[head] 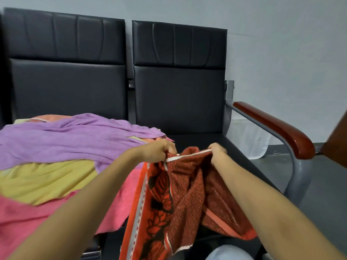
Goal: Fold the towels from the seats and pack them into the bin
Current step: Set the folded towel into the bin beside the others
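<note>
A red and orange patterned towel point(180, 194) with a white hem hangs bunched over the front of the right black seat point(232, 152). My left hand point(159, 150) pinches its top edge at the left. My right hand point(217, 151) grips the same edge a little to the right. On the left seat lies a loose heap of towels: a purple towel point(65, 139) on top, a yellow towel point(43, 181) under it, and a pink towel point(22, 218) nearest me. A translucent plastic bin point(249, 139) stands on the floor behind the armrest.
Two black padded backrests point(178, 91) rise behind the seats. A red-brown wooden armrest point(277, 126) on a grey metal frame borders the right seat. A brown wooden edge point(336, 141) shows at far right. Grey floor lies to the right.
</note>
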`<state>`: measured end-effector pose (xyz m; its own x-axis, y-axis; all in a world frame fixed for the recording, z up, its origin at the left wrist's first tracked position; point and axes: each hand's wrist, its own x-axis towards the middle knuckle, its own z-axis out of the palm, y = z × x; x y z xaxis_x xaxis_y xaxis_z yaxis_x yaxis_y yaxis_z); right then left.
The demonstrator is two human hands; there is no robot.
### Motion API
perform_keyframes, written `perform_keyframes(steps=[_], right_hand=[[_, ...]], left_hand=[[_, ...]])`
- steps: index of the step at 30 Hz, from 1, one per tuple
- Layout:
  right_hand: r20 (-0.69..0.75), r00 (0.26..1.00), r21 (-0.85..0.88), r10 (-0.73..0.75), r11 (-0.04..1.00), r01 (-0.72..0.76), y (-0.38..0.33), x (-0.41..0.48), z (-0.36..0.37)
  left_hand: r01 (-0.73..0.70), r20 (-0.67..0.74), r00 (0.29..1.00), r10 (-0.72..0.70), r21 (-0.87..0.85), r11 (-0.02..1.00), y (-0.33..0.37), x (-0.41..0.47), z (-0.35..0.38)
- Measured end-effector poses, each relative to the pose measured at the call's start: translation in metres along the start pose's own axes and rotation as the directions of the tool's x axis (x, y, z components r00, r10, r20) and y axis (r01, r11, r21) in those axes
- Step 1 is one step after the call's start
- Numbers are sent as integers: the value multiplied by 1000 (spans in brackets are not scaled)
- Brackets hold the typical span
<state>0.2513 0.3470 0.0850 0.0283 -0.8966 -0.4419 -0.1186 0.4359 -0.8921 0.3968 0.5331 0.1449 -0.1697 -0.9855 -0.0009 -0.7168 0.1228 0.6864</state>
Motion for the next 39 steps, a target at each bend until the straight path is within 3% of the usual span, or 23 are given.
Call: perform_keyframes(steps=[2, 6, 8, 11, 13, 15, 17, 19, 20, 22, 24, 25, 26, 28, 30, 32, 34, 37, 39], right_hand=[[-86, 996, 247, -28, 968, 49, -23, -5, -8], [-43, 960, 359, -275, 893, 272, -92, -55, 2], [114, 891, 271, -439, 877, 398, -116, -84, 18], [434, 686, -49, -584, 745, 666, -113, -112, 40], [617, 620, -169, -485, 688, 706, -89, -116, 45], [690, 664, -334, -287, 687, 645, -58, -104, 40], [671, 741, -589, -16, 595, 547, -26, -85, 26], [547, 791, -826, 274, 332, 455, -1, -70, 11], [464, 815, -886, 348, 185, 425, 3, -66, 5], [341, 857, -926, 385, -17, 376, 6, -65, 2], [341, 896, -918, 286, -103, 382, 2, -77, 13], [417, 894, -889, 163, -132, 438, 1, -86, 21], [531, 847, -838, -12, -152, 524, 0, -93, 31], [731, 617, -668, -290, -122, 734, 9, -107, 57], [812, 489, -490, -317, 84, 868, 23, -121, 80], [874, 455, -437, -173, 131, 890, 40, -128, 100], [875, 473, -474, -103, 15, 881, 59, -127, 113], [848, 496, -519, -188, -104, 848, 73, -124, 115], [840, 477, -515, -256, -102, 851, 78, -124, 110]], left_hand=[[66, -122, 990, -72, -50, 997, -13, -7, -13], [117, -423, 896, -138, -74, 990, -29, -13, -39], [112, -567, 816, -111, -34, 993, -26, -14, -50], [169, -747, 663, -48, 86, 982, -26, -15, -59], [141, -801, 597, -43, 52, 989, -34, -16, -56], [125, -823, 560, -90, -23, 992, -46, -19, -46], [218, -769, 612, -187, -63, 974, -60, -25, -33], [337, -610, 738, -289, -38, 941, -73, -32, -19], [372, -538, 782, -315, -2, 928, -79, -35, -14], [391, -458, 827, -326, 53, 919, -88, -40, -5], [395, -406, 849, -338, 63, 917, -93, -45, 0], [388, -385, 859, -337, 61, 919, -95, -49, 1], [382, -373, 866, -334, 62, 922, -97, -52, 2], [380, -360, 875, -323, 97, 920, -101, -63, 1], [386, -368, 879, -303, 177, 906, -102, -74, -3], [374, -388, 882, -268, 230, 899, -102, -85, -6], [330, -395, 892, -220, 235, 914, -97, -99, -5], [282, -348, 918, -192, 227, 932, -88, -114, 4], [372, -317, 905, -283, 271, 888, -84, -118, 9]])
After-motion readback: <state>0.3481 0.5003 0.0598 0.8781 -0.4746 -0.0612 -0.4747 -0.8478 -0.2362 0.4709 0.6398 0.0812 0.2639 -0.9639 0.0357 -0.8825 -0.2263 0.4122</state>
